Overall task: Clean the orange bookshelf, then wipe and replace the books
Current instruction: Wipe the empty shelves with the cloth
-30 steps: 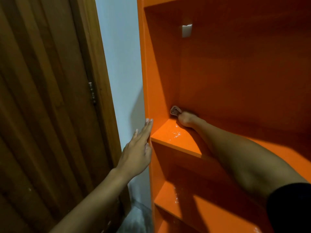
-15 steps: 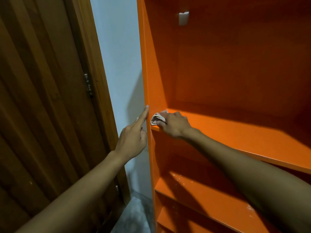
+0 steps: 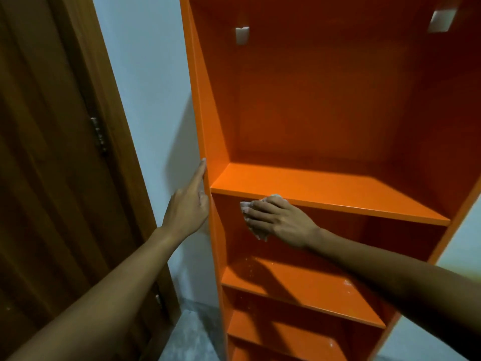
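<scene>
The orange bookshelf (image 3: 325, 121) fills the right of the view, its shelves bare. My right hand (image 3: 278, 220) holds a small white cloth (image 3: 246, 207) at the front edge of the upper shelf board (image 3: 325, 190), near its left end. My left hand (image 3: 188, 204) lies with straight fingers against the outer face of the bookshelf's left side panel, fingertips pointing up. Wet specks show on the lower shelf (image 3: 299, 285). No books are in sight.
A brown wooden door (image 3: 52, 165) with a metal hinge (image 3: 97, 134) stands at the left. A pale wall strip (image 3: 145, 100) runs between door frame and bookshelf. Two white brackets (image 3: 242, 35) sit high on the back panel. Grey floor (image 3: 190, 334) shows below.
My right hand has pulled the cloth out from the shelf's back left corner to the front edge, then slid it rightward. My left hand stays on the side panel.
</scene>
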`<state>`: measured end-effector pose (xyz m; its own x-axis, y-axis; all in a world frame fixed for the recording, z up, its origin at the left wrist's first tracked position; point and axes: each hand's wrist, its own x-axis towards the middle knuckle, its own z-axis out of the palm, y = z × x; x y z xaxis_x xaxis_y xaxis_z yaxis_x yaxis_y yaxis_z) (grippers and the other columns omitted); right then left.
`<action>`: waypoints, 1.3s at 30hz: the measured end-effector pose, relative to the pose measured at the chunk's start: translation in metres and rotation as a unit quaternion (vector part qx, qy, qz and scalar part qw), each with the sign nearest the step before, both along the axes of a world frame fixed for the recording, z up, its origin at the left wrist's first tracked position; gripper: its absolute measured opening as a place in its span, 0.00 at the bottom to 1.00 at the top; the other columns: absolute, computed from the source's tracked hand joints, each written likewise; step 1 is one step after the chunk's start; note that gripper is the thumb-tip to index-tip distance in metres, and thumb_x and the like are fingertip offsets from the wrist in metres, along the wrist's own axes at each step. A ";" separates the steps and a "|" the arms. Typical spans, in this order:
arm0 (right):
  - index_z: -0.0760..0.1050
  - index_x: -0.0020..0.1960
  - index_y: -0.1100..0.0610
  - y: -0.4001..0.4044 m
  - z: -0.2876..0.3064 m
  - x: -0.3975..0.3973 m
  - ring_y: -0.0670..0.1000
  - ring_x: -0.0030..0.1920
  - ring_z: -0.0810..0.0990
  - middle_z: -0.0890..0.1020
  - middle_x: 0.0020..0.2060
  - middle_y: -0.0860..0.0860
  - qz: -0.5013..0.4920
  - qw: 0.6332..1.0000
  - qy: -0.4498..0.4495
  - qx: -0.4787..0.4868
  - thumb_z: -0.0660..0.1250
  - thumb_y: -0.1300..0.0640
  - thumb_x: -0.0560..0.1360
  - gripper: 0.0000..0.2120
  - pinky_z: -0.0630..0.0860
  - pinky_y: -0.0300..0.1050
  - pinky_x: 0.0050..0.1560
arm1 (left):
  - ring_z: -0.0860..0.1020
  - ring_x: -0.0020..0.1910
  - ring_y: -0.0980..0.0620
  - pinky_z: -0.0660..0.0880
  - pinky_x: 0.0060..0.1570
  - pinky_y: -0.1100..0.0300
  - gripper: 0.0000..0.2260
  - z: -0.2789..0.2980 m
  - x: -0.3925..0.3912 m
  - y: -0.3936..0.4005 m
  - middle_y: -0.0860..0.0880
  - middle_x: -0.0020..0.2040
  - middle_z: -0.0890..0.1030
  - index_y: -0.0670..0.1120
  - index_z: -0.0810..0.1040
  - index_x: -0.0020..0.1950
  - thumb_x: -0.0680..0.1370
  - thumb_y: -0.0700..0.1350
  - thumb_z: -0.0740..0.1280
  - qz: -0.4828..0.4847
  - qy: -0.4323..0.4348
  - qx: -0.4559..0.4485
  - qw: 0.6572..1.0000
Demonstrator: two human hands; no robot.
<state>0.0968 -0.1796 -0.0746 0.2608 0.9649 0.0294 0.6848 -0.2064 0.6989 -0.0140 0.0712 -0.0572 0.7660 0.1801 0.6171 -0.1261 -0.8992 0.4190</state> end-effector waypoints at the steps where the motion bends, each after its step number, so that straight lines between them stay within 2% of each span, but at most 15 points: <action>1: 0.76 0.69 0.51 -0.017 0.000 0.002 0.53 0.71 0.73 0.75 0.70 0.50 -0.003 1.000 -0.004 -0.003 0.53 0.53 0.77 0.23 0.48 0.51 0.75 | 0.76 0.28 0.52 0.77 0.29 0.54 0.31 -0.002 -0.001 -0.001 0.36 0.54 0.81 0.53 0.47 0.82 0.82 0.41 0.59 -0.005 0.000 -0.006 1.000; 4: 0.73 0.71 0.50 -0.068 0.005 0.002 0.54 0.71 0.72 0.74 0.72 0.50 -0.008 1.000 0.004 0.011 0.53 0.53 0.77 0.24 0.53 0.52 0.73 | 0.80 0.36 0.48 0.81 0.36 0.49 0.31 -0.012 -0.005 -0.011 0.37 0.59 0.79 0.52 0.50 0.81 0.82 0.38 0.59 -0.020 -0.022 -0.025 0.999; 6: 0.72 0.72 0.50 -0.101 0.008 0.003 0.54 0.71 0.72 0.73 0.72 0.50 -0.011 0.999 0.023 0.026 0.56 0.54 0.78 0.23 0.57 0.52 0.71 | 0.79 0.56 0.46 0.79 0.53 0.53 0.29 -0.022 -0.007 -0.026 0.41 0.69 0.74 0.48 0.57 0.80 0.80 0.34 0.60 -0.023 -0.063 -0.022 0.998; 8: 0.70 0.72 0.50 -0.130 0.010 0.004 0.56 0.70 0.73 0.74 0.71 0.51 -0.016 0.998 0.043 0.044 0.62 0.57 0.76 0.24 0.60 0.53 0.69 | 0.70 0.67 0.46 0.70 0.61 0.57 0.28 -0.035 -0.006 -0.043 0.43 0.70 0.71 0.44 0.64 0.77 0.77 0.31 0.61 -0.023 -0.091 -0.004 0.996; 11: 0.67 0.72 0.49 -0.171 0.013 0.000 0.56 0.69 0.74 0.75 0.70 0.51 -0.032 0.996 0.052 0.070 0.66 0.58 0.73 0.27 0.62 0.54 0.68 | 0.69 0.65 0.47 0.68 0.59 0.58 0.27 -0.066 0.000 -0.063 0.45 0.66 0.70 0.44 0.69 0.74 0.75 0.30 0.64 -0.036 -0.074 0.006 0.997; 13: 0.67 0.72 0.49 -0.200 0.013 -0.001 0.56 0.69 0.73 0.76 0.70 0.50 -0.056 0.994 0.055 0.078 0.61 0.57 0.76 0.24 0.63 0.54 0.67 | 0.69 0.64 0.47 0.71 0.58 0.57 0.27 -0.089 0.006 -0.075 0.46 0.66 0.69 0.45 0.69 0.74 0.75 0.31 0.64 -0.057 -0.042 0.005 0.997; 18: 0.76 0.69 0.52 -0.261 -0.006 -0.005 0.57 0.67 0.73 0.78 0.68 0.51 -0.109 0.980 0.052 0.161 0.59 0.58 0.78 0.21 0.64 0.56 0.64 | 0.68 0.70 0.46 0.76 0.60 0.49 0.25 -0.147 0.016 -0.103 0.47 0.72 0.66 0.48 0.67 0.75 0.78 0.36 0.63 -0.097 0.081 0.003 0.992; 21: 0.77 0.68 0.54 -0.277 -0.040 -0.012 0.58 0.64 0.74 0.79 0.66 0.53 -0.144 0.956 0.063 0.249 0.57 0.62 0.76 0.22 0.65 0.56 0.62 | 0.64 0.74 0.44 0.70 0.67 0.44 0.24 -0.183 0.019 -0.121 0.45 0.77 0.62 0.48 0.65 0.76 0.80 0.42 0.61 -0.086 0.163 -0.018 0.983; 24: 0.78 0.66 0.55 -0.265 -0.088 -0.021 0.58 0.62 0.75 0.80 0.64 0.54 -0.161 0.927 0.123 0.316 0.57 0.60 0.79 0.19 0.66 0.53 0.61 | 0.56 0.79 0.43 0.60 0.73 0.45 0.27 -0.217 0.022 -0.139 0.44 0.80 0.57 0.48 0.62 0.79 0.80 0.55 0.54 -0.069 0.255 -0.012 0.965; 27: 0.77 0.67 0.57 -0.236 -0.141 -0.022 0.58 0.63 0.77 0.79 0.65 0.55 -0.191 0.857 0.266 0.398 0.60 0.60 0.80 0.17 0.71 0.53 0.61 | 0.52 0.80 0.42 0.54 0.75 0.45 0.34 -0.249 0.026 -0.153 0.43 0.81 0.56 0.48 0.60 0.79 0.76 0.62 0.45 -0.048 0.321 0.017 0.946; 29: 0.76 0.67 0.54 -0.215 -0.174 -0.019 0.58 0.64 0.77 0.79 0.64 0.54 -0.240 0.758 0.358 0.490 0.62 0.67 0.77 0.20 0.73 0.53 0.61 | 0.57 0.78 0.38 0.58 0.73 0.40 0.34 -0.267 0.031 -0.158 0.40 0.78 0.61 0.46 0.65 0.78 0.77 0.62 0.47 -0.028 0.339 0.042 0.939; 32: 0.70 0.73 0.54 -0.190 -0.208 0.000 0.59 0.65 0.75 0.77 0.65 0.57 -0.395 0.608 0.364 0.584 0.58 0.72 0.75 0.29 0.72 0.53 0.63 | 0.70 0.68 0.28 0.71 0.59 0.32 0.30 -0.291 0.043 -0.157 0.30 0.69 0.72 0.39 0.75 0.69 0.78 0.58 0.54 -0.024 0.373 0.107 0.921; 35: 0.66 0.75 0.56 -0.176 -0.238 0.027 0.63 0.61 0.78 0.79 0.61 0.61 -0.491 0.516 0.370 0.597 0.58 0.70 0.77 0.27 0.74 0.55 0.60 | 0.71 0.65 0.26 0.71 0.56 0.32 0.30 -0.301 0.051 -0.154 0.28 0.69 0.70 0.39 0.74 0.71 0.77 0.58 0.55 0.032 0.375 0.099 0.921; 37: 0.67 0.73 0.56 -0.165 -0.256 0.040 0.63 0.60 0.79 0.80 0.59 0.60 -0.534 0.494 0.370 0.578 0.59 0.64 0.80 0.22 0.74 0.54 0.59 | 0.70 0.67 0.26 0.70 0.58 0.32 0.32 -0.311 0.051 -0.148 0.28 0.70 0.69 0.39 0.71 0.73 0.78 0.61 0.53 0.061 0.369 0.087 0.923; 39: 0.68 0.72 0.55 -0.149 -0.265 0.047 0.64 0.61 0.76 0.78 0.60 0.60 -0.548 0.544 0.338 0.537 0.58 0.58 0.80 0.20 0.71 0.55 0.60 | 0.70 0.66 0.25 0.69 0.59 0.30 0.35 -0.321 0.049 -0.140 0.27 0.69 0.69 0.39 0.69 0.74 0.80 0.63 0.48 0.069 0.373 0.082 0.922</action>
<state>0.1434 -0.3285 -0.3392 0.9646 -0.2610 -0.0376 -0.2359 -0.7908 -0.5648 0.0349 -0.0684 -0.3777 0.9646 0.2597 -0.0448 0.2634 -0.9438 0.1997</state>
